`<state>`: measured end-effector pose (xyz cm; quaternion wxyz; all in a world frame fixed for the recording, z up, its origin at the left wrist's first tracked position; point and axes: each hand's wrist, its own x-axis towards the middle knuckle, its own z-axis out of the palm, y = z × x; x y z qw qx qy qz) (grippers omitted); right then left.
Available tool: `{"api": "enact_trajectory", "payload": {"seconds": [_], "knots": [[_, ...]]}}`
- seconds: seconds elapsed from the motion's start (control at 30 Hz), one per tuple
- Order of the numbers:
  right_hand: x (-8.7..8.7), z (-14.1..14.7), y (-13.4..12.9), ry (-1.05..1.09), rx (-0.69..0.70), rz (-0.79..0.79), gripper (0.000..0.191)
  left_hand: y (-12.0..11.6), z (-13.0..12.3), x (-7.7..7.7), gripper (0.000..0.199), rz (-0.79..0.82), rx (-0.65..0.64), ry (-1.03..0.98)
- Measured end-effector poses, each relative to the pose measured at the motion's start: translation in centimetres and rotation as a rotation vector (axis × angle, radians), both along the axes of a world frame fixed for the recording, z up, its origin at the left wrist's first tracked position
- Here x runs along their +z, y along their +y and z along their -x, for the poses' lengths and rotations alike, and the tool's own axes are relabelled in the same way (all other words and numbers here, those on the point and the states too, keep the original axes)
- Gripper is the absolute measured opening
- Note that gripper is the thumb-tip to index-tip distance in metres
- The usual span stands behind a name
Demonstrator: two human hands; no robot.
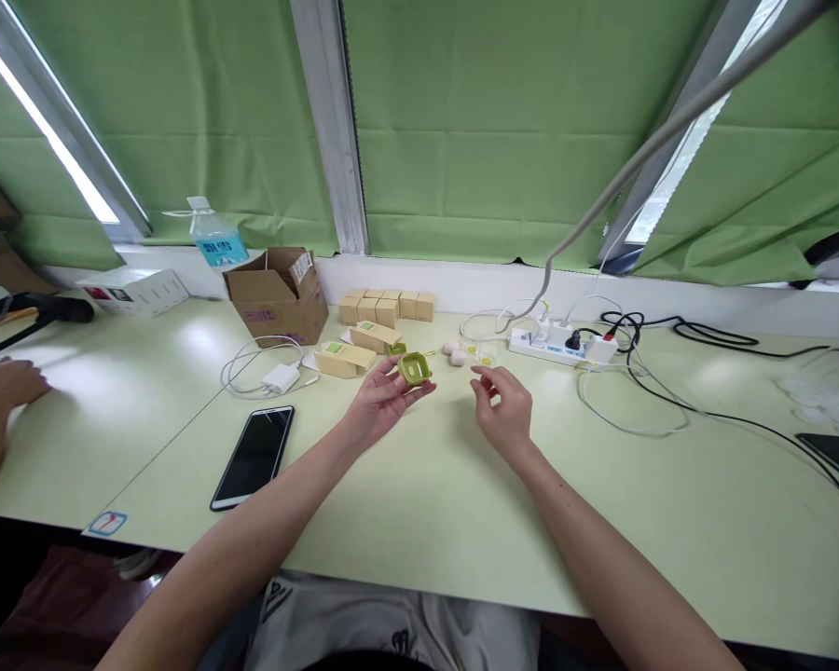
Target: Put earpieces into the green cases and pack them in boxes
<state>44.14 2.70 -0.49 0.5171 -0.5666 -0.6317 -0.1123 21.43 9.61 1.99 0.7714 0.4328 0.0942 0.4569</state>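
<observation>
My left hand [383, 403] is closed on a small green square case [415, 369], whose hollow inside faces up. To its right, my right hand [504, 410] hovers above the table with loosely bent fingers; thumb and forefinger look apart, and I see nothing between them. Pale pink small pieces [456, 356] lie just beyond the right fingertips, beside clear packets with yellow bits [487, 354]. Behind the held case is another small green piece [396, 349], partly hidden. Two opened yellow cartons [345, 359] lie left of it.
Several small yellow boxes [378, 307] stand by the wall, beside an open brown carton [280, 296]. A phone [254, 457] lies near my left forearm, below a white charger [281, 377]. A power strip [542, 347] with cables is at right. Another person's hand [15, 383] rests far left.
</observation>
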Motion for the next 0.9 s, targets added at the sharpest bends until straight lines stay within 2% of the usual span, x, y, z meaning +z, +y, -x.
{"api": "enact_trajectory", "payload": {"seconds": [0.03,0.1,0.3,0.47,0.6,0.73,0.8,0.83,0.9], "knots": [[-0.2,-0.4,0.9,-0.029,-0.112,0.115,0.025,0.2,0.0,-0.1,0.045,0.007,0.012,-0.003],[-0.5,-1.0,2.9,-0.24,-0.262,0.324,0.03,0.4,0.0,-0.2,0.047,0.008,0.015,-0.005],[-0.4,-0.7,8.5,-0.42,-0.256,0.388,0.027,0.1,0.1,-0.2,0.052,-0.026,0.019,0.007],[-0.6,-0.7,10.4,-0.419,-0.252,0.401,0.021,0.0,0.2,0.0,0.049,-0.049,0.052,0.029],[-0.1,-0.9,9.2,-0.335,-0.212,0.362,0.016,-0.2,0.1,-0.1,0.052,-0.074,0.076,0.048],[1.4,-0.3,5.6,-0.119,-0.148,0.31,0.025,-0.4,-0.2,-0.3,0.053,-0.104,0.115,0.071],[2.3,0.2,3.4,0.354,0.112,0.271,0.037,-0.4,-0.4,-0.3,0.052,-0.126,0.135,0.092],[2.8,0.5,2.3,0.516,0.225,0.277,0.045,-0.4,-0.5,-0.4,0.051,-0.138,0.141,0.105],[3.7,1.2,0.4,0.686,0.351,0.316,0.053,-0.5,-0.7,-0.4,0.052,-0.177,0.151,0.142]]}}
